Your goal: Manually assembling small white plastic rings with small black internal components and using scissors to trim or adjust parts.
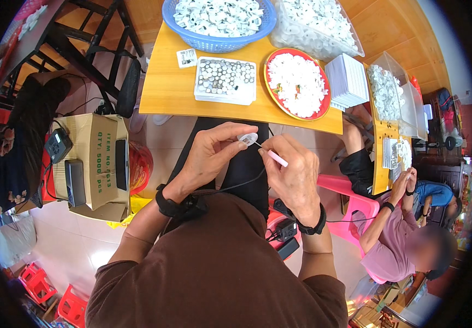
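Observation:
Between the thumb and fingers of my left hand [212, 150] is a small round whitish plastic piece [248, 139], held up above my lap. My right hand [293, 169] grips a thin tool with a pink handle [277, 158], which looks like a small screwdriver. Its slim metal shaft points at the round piece; whether the tip touches it I cannot tell. Just beyond my hands, a clear tray of round silver button cells [225, 77] sits on the wooden table [162, 82]. To its right is a red-rimmed plate [269, 82] heaped with small white parts.
At the table's far side stand a blue basket [219, 42] and a clear bin [318, 52], both full of small white pieces. White cards [347, 81] are stacked at the right. A cardboard box [98, 164] stands to my left. Another person [391, 240] sits at the right.

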A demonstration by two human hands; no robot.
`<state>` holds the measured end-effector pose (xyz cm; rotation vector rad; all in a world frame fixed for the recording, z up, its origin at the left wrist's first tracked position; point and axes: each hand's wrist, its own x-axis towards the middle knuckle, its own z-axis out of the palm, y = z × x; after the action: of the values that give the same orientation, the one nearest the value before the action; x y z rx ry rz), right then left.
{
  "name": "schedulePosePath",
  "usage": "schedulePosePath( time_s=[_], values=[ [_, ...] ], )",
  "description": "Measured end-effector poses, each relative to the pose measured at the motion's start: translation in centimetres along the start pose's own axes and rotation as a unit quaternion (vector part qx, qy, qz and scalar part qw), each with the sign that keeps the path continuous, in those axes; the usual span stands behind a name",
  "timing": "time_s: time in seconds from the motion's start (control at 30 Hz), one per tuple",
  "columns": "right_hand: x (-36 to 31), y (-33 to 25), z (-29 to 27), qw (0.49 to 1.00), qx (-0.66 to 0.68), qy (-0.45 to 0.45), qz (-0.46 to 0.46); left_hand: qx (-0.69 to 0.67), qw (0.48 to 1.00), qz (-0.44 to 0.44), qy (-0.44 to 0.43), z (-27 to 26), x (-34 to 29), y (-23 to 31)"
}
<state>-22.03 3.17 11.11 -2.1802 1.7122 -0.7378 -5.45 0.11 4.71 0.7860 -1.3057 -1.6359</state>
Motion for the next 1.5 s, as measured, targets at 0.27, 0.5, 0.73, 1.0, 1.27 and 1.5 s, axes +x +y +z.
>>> schedulePosePath(
  time_s=[0.27,0.5,0.73,1.0,1.27,1.5],
  values=[
    [0.1,-0.1,0.0,1.000,-0.002,-0.005,0.001,0.042,0.999,0.014,-0.005,0.0,0.0,0.2],
    [0.0,-0.4,0.8,0.999,-0.045,-0.023,-0.005,0.089,0.995,0.034,0.023,0.2,-0.1,-0.9],
    [0.1,-0.2,2.5,0.997,-0.067,-0.013,0.031,0.096,0.994,0.023,0.057,0.4,-0.2,-1.5],
    [0.2,-0.2,3.0,0.996,-0.069,0.009,0.049,0.055,0.996,-0.017,0.075,0.1,0.0,-1.8],
    [0.2,0.3,2.3,0.999,-0.042,0.015,0.015,-0.038,0.996,-0.044,0.067,0.1,0.0,-1.2],
    [-0.3,-1.1,0.8,0.994,-0.102,-0.008,0.038,-0.068,0.993,-0.077,0.062,1.0,-0.1,-0.7]
  ],
)
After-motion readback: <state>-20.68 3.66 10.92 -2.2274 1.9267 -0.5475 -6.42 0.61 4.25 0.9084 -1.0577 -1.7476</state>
